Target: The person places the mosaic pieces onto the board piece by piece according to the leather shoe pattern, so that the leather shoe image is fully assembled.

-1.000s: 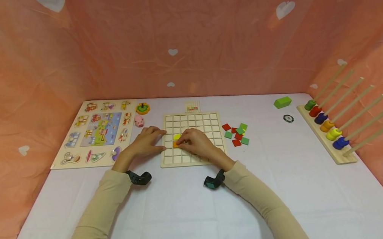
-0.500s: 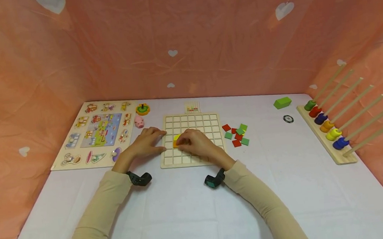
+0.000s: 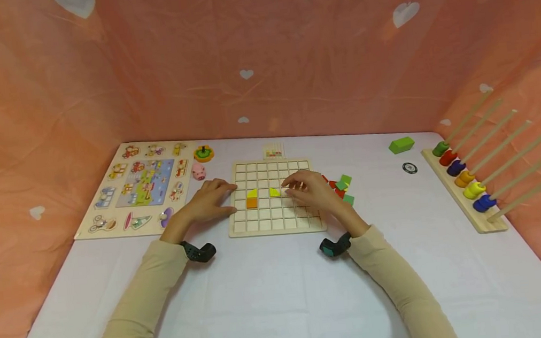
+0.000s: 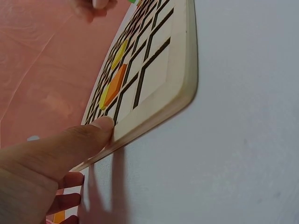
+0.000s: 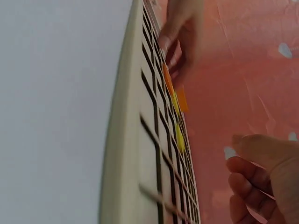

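A wooden grid board (image 3: 275, 227) lies on the white table. An orange tile (image 3: 251, 203) sits in it with a yellow tile (image 3: 252, 193) just behind, and a second yellow tile (image 3: 274, 192) two cells to the right. My left hand (image 3: 222, 197) rests with straight fingers on the board's left edge; the thumb (image 4: 93, 135) presses the rim (image 4: 182, 74). My right hand (image 3: 296, 185) hovers over the board's right half, fingers (image 5: 252, 186) loosely curled and holding nothing. Loose red and green tiles (image 3: 345, 189) lie just right of the board, partly hidden by that hand.
A picture peg puzzle (image 3: 132, 189) lies at the left, with a pink pig (image 3: 197, 171) and a spinning top (image 3: 203, 153) beside it. A small card (image 3: 272, 151) sits behind the board. At the right are a green block (image 3: 401, 144), a black disc (image 3: 409, 168) and a rod rack with coloured beads (image 3: 470, 184).
My right hand has moved from the orange and yellow tiles to the board's right half. A second yellow tile now shows in the grid. The left hand has stayed put.
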A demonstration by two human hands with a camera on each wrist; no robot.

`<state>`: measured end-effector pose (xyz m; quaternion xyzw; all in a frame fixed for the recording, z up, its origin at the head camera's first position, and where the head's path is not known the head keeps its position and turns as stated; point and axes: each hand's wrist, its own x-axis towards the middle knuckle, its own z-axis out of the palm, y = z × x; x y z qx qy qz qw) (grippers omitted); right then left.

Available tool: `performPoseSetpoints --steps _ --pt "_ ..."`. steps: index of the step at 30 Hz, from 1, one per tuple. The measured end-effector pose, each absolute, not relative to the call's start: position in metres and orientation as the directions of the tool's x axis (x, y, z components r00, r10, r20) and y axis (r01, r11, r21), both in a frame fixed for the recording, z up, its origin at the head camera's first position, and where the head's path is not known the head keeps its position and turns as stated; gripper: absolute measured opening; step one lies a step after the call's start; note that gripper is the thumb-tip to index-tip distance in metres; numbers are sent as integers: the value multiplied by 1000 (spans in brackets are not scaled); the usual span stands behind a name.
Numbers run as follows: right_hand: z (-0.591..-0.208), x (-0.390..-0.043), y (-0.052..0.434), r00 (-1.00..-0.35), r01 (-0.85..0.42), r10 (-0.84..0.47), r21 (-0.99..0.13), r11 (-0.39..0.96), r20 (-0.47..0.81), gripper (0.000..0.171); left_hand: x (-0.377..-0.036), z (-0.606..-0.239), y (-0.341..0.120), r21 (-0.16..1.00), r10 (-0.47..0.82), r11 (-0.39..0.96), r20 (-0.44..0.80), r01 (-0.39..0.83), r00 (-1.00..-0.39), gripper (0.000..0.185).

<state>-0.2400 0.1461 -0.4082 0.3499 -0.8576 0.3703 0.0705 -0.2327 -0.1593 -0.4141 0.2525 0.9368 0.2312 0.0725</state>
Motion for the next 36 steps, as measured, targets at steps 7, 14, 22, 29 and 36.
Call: performPoseSetpoints --steps 7,14,22,29,36 --pt "-403 -238 190 -807 -590 -448 -560 581 385 17 -233 -413 -159 468 501 771 -30 431 -865 61" --pt "-406 -238 222 -874 -486 -362 -572 661 325 19 -234 -414 -159 471 504 770 -34 431 -863 62" --pt "-414 -237 249 -894 -446 -310 -569 691 324 21 -234 -414 -159 471 506 769 -33 433 -862 62" --pt "-416 -234 264 -931 -366 -266 -600 712 251 25 -234 -413 -159 474 502 769 -34 428 -864 62" --pt "-421 -233 272 -956 -292 -244 -614 733 164 25 -234 -414 -159 473 503 769 -33 430 -864 62"
